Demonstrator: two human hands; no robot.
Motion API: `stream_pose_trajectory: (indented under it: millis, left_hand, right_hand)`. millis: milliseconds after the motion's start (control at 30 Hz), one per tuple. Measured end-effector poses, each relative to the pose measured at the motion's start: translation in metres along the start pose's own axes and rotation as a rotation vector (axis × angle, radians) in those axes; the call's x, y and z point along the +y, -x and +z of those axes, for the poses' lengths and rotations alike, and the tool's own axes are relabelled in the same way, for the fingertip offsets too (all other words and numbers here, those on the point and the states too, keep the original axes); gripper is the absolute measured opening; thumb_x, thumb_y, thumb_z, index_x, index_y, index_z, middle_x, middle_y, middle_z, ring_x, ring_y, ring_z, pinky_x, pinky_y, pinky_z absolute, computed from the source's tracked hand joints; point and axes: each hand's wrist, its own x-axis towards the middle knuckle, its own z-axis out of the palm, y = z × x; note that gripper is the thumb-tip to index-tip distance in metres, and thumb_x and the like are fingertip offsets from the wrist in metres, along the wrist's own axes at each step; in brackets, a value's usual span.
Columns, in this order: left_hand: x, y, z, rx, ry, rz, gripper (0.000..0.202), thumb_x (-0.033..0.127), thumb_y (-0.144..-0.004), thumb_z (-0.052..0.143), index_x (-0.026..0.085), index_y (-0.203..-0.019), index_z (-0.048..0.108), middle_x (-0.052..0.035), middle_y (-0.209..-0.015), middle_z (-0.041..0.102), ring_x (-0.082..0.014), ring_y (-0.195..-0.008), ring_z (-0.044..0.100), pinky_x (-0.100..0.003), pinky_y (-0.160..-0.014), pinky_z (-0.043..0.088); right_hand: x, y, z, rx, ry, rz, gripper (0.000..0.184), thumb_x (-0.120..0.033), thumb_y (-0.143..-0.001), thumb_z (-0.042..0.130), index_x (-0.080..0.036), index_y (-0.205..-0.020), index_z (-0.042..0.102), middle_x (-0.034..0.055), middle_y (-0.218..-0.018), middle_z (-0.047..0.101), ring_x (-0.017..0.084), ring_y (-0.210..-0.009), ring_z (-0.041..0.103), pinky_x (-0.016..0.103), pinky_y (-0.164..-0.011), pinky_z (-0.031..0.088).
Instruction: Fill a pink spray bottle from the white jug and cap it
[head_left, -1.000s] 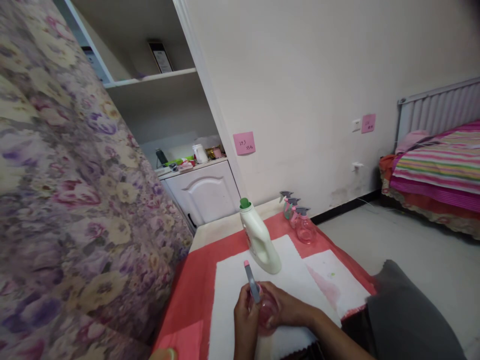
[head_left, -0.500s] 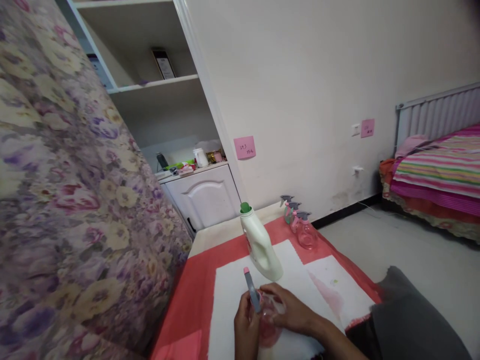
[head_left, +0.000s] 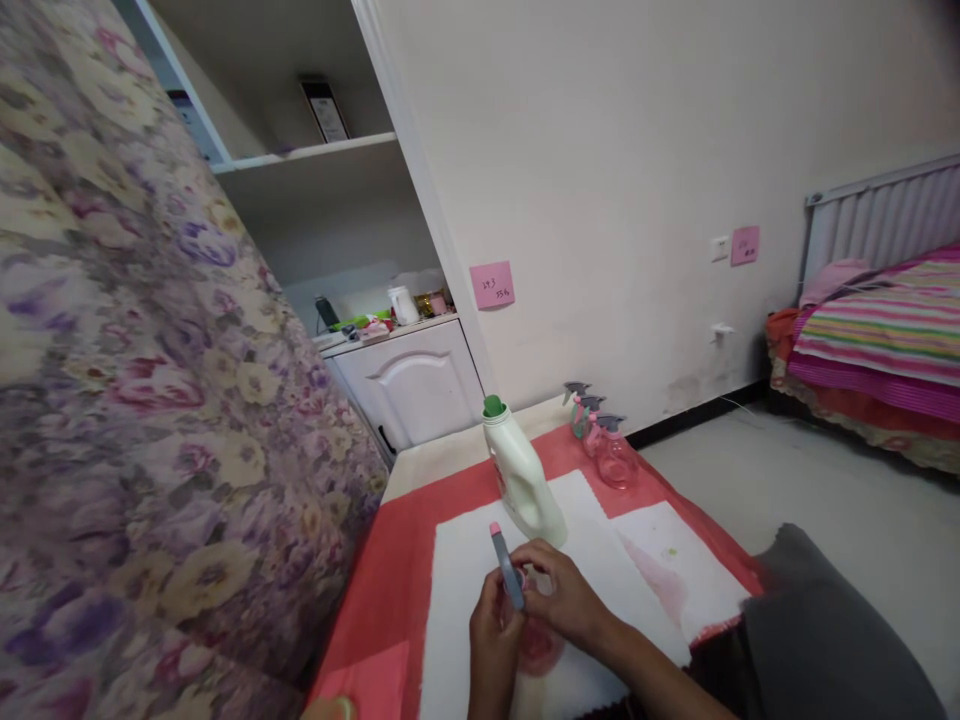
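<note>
Both my hands are closed round a clear pink spray bottle [head_left: 541,652] low in the view, over a white sheet [head_left: 457,590]. Its grey spray head [head_left: 508,570] has a pink nozzle tip and points away from me. My left hand [head_left: 493,630] grips the left side, just below the spray head. My right hand [head_left: 562,598] has its fingers at the bottle's neck, behind the spray head. Just beyond the hands stands a pale green jug-shaped bottle [head_left: 521,475] with a handle, its green mouth uncapped.
Several spray bottles [head_left: 616,460] stand in a row at the table's far right. A stained white sheet [head_left: 667,565] lies on the red cloth [head_left: 405,540]. A floral curtain [head_left: 150,400] borders the left; a cabinet [head_left: 409,385] and wall are behind. Something yellowish [head_left: 330,710] shows at the bottom edge.
My right hand has moved up from the spray bottle's body to its neck. The left hand keeps its grip. A yellowish thing now shows at the bottom edge, and the view has shifted slightly.
</note>
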Motion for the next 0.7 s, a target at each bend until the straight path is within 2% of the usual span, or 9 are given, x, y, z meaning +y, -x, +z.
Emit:
stream_pose_trajectory:
  millis: [100,267,500,700]
  left_hand:
    - [0.001,0.001,0.001,0.007,0.025,-0.018,0.033,0.021,-0.064,0.068,0.021,-0.097,0.067,-0.0053,-0.098,0.075,-0.0271,-0.092,0.069,-0.038,-0.086,0.054]
    - [-0.002,0.007,0.003,0.006,0.091,-0.045,0.037,0.023,-0.067,0.069,0.022,-0.104,0.064,-0.0056,-0.105,0.073,-0.0272,-0.103,0.067,-0.038,-0.093,0.051]
    - [-0.004,0.01,0.003,0.055,0.124,-0.069,0.042,0.028,-0.065,0.074,0.022,-0.105,0.063,-0.0068,-0.106,0.073,-0.0284,-0.101,0.068,-0.04,-0.09,0.053]
    - [-0.005,0.011,0.004,0.062,0.153,-0.073,0.045,0.029,-0.065,0.074,0.022,-0.107,0.061,-0.0077,-0.111,0.072,-0.0289,-0.106,0.067,-0.041,-0.094,0.051]
  right_hand:
    - [0.0,0.002,0.001,0.005,0.003,-0.03,0.033,-0.003,-0.065,0.056,-0.021,-0.088,0.071,0.0023,-0.091,0.065,0.02,-0.089,0.061,0.031,-0.083,0.046]
    - [0.006,0.004,0.003,0.039,0.112,-0.066,0.035,-0.001,-0.062,0.053,-0.02,-0.087,0.068,0.003,-0.091,0.063,0.02,-0.091,0.059,0.032,-0.082,0.045]
    - [0.011,0.003,0.007,0.061,0.192,-0.053,0.033,-0.001,-0.058,0.053,-0.021,-0.083,0.062,0.0018,-0.086,0.055,0.022,-0.088,0.052,0.034,-0.081,0.042]
    - [0.007,0.003,0.007,0.019,0.169,-0.044,0.036,-0.001,-0.06,0.053,-0.022,-0.087,0.063,0.0007,-0.085,0.051,0.021,-0.086,0.051,0.032,-0.078,0.041]
